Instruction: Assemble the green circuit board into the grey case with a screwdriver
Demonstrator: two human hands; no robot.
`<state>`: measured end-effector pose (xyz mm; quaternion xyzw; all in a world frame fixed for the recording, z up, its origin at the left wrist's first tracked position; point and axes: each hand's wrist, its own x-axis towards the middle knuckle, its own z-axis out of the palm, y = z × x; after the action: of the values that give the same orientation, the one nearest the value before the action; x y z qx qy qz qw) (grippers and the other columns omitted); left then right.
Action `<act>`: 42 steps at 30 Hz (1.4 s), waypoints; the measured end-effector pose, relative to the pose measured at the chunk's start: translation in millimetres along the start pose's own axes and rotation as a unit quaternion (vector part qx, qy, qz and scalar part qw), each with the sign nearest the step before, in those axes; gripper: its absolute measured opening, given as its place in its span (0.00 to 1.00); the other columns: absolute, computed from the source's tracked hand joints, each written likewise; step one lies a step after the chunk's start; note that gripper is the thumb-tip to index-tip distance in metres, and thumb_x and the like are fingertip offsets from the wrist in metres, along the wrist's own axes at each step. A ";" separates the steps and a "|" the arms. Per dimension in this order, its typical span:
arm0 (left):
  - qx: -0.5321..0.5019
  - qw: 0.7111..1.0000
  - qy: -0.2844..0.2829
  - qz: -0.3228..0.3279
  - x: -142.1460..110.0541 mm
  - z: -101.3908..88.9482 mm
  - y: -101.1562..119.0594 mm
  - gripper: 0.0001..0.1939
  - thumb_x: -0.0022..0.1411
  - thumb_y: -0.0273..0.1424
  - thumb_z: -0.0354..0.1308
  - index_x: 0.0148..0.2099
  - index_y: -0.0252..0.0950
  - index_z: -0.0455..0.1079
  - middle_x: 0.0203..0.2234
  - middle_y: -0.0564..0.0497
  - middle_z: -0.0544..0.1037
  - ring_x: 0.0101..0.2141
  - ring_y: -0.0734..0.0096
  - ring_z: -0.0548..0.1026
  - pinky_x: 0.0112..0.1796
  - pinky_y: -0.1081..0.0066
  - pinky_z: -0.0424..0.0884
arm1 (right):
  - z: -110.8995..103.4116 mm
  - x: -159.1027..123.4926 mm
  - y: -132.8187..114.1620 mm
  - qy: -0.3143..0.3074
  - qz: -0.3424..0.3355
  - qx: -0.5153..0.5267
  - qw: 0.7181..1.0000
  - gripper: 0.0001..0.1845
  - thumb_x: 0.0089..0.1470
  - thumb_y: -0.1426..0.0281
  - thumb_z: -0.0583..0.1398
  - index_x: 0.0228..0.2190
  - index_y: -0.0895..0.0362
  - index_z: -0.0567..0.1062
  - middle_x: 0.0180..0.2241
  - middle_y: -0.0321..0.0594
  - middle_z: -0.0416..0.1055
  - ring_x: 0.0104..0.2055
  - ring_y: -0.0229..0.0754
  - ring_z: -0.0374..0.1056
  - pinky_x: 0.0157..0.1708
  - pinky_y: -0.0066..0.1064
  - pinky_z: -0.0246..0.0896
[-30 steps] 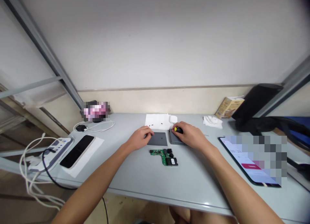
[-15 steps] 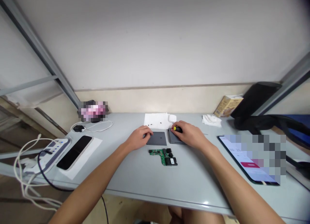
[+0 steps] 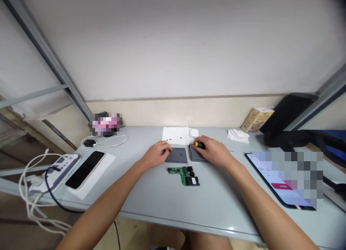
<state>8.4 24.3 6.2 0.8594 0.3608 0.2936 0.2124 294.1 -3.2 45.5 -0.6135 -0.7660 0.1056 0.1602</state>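
Note:
My left hand (image 3: 157,153) rests with curled fingers at the left edge of a flat dark grey plate (image 3: 178,156). Something small and dark shows at its fingertips, too hidden to name. My right hand (image 3: 213,149) is closed around a screwdriver (image 3: 200,145) with a black and yellow handle. Its thin shaft seems to stick out to the right, past the hand. The same hand lies over a grey box-shaped case (image 3: 195,154) with slots along its front, covering its right part. Nearer to me lies a green circuit board (image 3: 183,174) with black components.
Behind the plate, white paper (image 3: 175,134) carries several small dark screws, beside a white rounded case (image 3: 193,133). At left are a phone (image 3: 85,169) and a power strip (image 3: 58,172) with cables. Rightward are crumpled tissue (image 3: 238,135), a yellow box (image 3: 256,119) and a tablet (image 3: 281,181).
The whole view has shifted slightly. Both hands, the plate, the case and the circuit board keep their places relative to one another.

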 end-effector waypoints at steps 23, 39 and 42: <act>0.005 1.000 0.003 -0.005 0.1 -2.1 5.4 0.14 0.68 0.23 0.50 0.41 0.38 0.78 0.39 0.48 0.80 0.41 0.65 0.78 0.45 0.66 0.74 | 2.9 1.3 0.0 -0.006 0.000 0.002 1.000 0.15 0.68 0.58 0.54 0.43 0.48 0.78 0.47 0.41 0.78 0.44 0.49 0.75 0.33 0.33 0.56; -0.006 1.000 0.000 -0.012 0.0 -1.9 3.0 0.14 0.68 0.24 0.51 0.41 0.39 0.78 0.39 0.49 0.80 0.41 0.65 0.78 0.44 0.67 0.73 | 2.5 1.6 2.6 0.000 -0.007 0.013 1.000 0.12 0.66 0.59 0.56 0.41 0.48 0.79 0.46 0.39 0.79 0.44 0.48 0.75 0.33 0.32 0.57; -0.004 1.000 -0.002 -0.011 0.6 -2.2 3.6 0.14 0.68 0.23 0.51 0.41 0.39 0.78 0.38 0.49 0.80 0.41 0.65 0.78 0.44 0.67 0.73 | -0.6 1.1 1.8 0.009 -0.014 0.021 1.000 0.11 0.65 0.61 0.57 0.42 0.48 0.79 0.48 0.39 0.78 0.43 0.47 0.75 0.33 0.32 0.59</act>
<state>9.0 22.7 10.1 0.8554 0.3684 0.2908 0.2193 295.7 -1.7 45.5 -0.5998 -0.7709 0.1142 0.1814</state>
